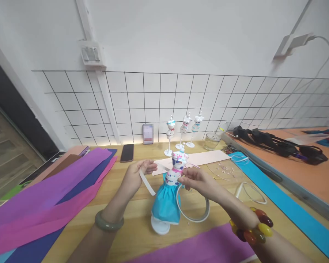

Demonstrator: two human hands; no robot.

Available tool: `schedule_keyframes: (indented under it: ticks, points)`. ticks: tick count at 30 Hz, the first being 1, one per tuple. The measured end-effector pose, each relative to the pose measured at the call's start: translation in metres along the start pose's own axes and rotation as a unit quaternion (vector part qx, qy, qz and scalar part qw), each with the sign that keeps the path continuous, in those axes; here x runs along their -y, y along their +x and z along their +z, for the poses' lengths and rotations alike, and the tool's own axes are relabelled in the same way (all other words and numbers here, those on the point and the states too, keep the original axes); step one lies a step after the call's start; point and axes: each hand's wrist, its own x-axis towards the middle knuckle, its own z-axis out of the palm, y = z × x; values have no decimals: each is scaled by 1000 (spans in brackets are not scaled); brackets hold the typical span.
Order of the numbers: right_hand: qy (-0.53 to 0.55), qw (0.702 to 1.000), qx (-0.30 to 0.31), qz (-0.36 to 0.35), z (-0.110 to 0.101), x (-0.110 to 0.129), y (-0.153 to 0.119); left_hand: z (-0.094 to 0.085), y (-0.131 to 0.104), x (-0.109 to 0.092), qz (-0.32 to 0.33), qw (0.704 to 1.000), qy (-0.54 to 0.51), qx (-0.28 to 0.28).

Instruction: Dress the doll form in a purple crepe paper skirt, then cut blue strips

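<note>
A small white dress-form mannequin (172, 177) with pink and purple markings stands on the wooden table, wearing a gathered blue skirt (166, 204). To its left, my left hand (138, 173) pinches a narrow white strip (147, 182), whose end hangs below the fingers. My right hand (199, 180) is at the mannequin's right side, its fingers closed on a roll of white tape (207, 211) that hangs beside the skirt. Part of the strip passes behind or against the mannequin's waist.
Three small mannequins (170, 128) stand behind, near a glass (212, 141) and a phone (127, 152). Purple and pink fabric (57, 190) lies at left, blue fabric (279, 201) at right, purple fabric (197, 246) in front. Beads (226, 170) lie at the right.
</note>
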Motion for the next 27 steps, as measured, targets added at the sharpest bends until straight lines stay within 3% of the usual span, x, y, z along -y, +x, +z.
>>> schedule_keyframes:
  ticks: [4, 9, 11, 14, 19, 21, 23, 27]
  points:
    - [-67, 995, -71, 10, -6, -4, -1, -7, -11, -22, 60, 991, 108, -47]
    - [-119, 983, -135, 25, -11, -8, 0, -11, -40, -53, 110, 961, 251, -21]
    - [-116, 983, -140, 28, -12, -11, 0, -14, -52, -64, 120, 955, 268, 37]
    - [-109, 984, -136, 29, -13, -14, 1, -13, -66, -76, 141, 938, 265, 174]
    - [-119, 985, -126, 17, -10, -11, -1, 10, -80, -76, 180, 851, 275, 411]
    - [-139, 982, -129, 7, -10, -9, -3, 14, -79, -67, 187, 817, 272, 472]
    - [-155, 979, -132, -5, -10, -9, -5, 11, -72, -56, 189, 820, 295, 453]
    - [-166, 978, -118, -33, -6, -8, -8, 2, -46, -31, 157, 902, 337, 219]
